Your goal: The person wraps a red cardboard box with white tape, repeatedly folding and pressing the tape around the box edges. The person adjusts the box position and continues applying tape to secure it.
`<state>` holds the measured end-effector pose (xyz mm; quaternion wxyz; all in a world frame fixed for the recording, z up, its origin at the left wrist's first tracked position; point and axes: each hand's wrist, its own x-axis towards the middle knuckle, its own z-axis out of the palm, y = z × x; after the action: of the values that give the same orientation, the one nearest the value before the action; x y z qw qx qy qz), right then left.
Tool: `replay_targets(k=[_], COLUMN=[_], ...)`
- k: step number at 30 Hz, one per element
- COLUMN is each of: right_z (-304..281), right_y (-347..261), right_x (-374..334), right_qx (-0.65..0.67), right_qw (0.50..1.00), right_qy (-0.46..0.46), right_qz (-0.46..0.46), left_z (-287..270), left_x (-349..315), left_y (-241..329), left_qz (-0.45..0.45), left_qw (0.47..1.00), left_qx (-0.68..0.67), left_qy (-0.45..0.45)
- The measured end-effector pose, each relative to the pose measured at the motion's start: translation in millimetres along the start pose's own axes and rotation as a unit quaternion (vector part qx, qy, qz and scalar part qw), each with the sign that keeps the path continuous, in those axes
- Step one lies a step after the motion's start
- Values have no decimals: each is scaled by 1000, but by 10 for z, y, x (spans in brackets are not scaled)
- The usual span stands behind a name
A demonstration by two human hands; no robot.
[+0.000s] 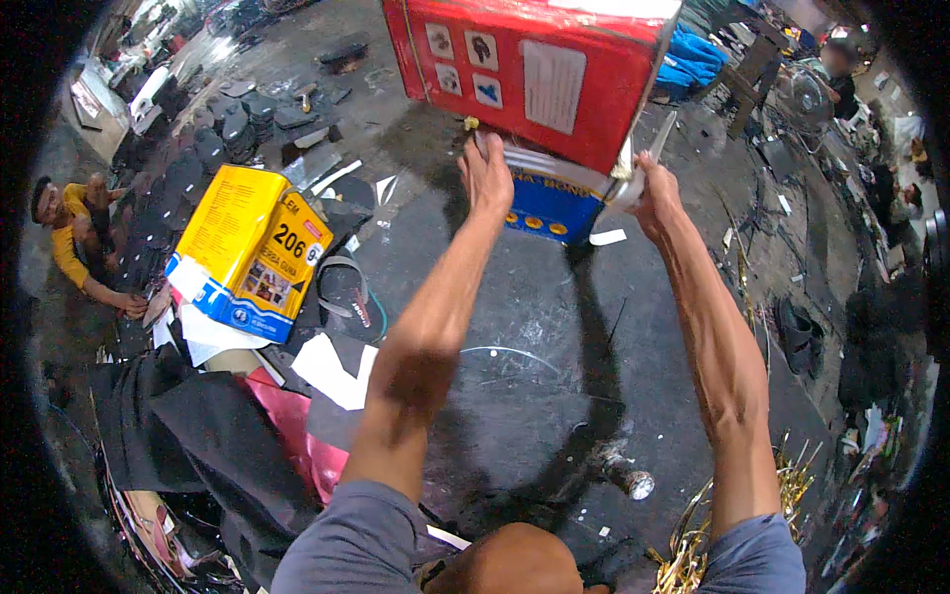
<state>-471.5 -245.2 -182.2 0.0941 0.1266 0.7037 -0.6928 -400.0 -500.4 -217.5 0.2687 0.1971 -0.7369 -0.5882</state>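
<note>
A large boxy tin (490,99), red above and blue below with a whitish band between, is held up in front of me. I cannot tell whether it is one tin or two stacked. My left hand (486,176) presses against the left side of its lower part, fingers pointing up. On the opposite side, my right hand (654,190) is closed at the tin's lower right corner. A pale pointed piece (665,137) sticks up beside the right fingers; whether it belongs to the tin is unclear. Some fingertips are hidden.
Left of my left forearm, a yellow tin (247,252) leans among white scraps (332,371) and black sheet material (208,426). A person (74,233) in yellow sleeves crouches farther left. Dark soles (233,124) lie behind. A cylindrical object (633,479) and golden strips (693,540) lie near me.
</note>
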Motion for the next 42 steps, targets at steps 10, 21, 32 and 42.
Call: replay_targets(k=[10, 21, 32, 42], right_z=[-443, -871, -1169, -1782], right_y=[312, 638, 476, 483], right_x=[-1382, -2033, -1989, -1880], right_qx=[53, 33, 60, -123], right_qw=[995, 999, 992, 974], right_qy=[-77, -25, -57, 85], right_qz=[28, 12, -93, -168], left_z=[-608, -643, -591, -1107], left_x=[-1471, -2548, -3329, -3470], left_y=[399, 284, 585, 482], left_qz=[-78, -83, -99, -39], left_qw=[996, 992, 995, 994], left_qx=[28, 51, 28, 87], left_qy=[22, 79, 4, -45])
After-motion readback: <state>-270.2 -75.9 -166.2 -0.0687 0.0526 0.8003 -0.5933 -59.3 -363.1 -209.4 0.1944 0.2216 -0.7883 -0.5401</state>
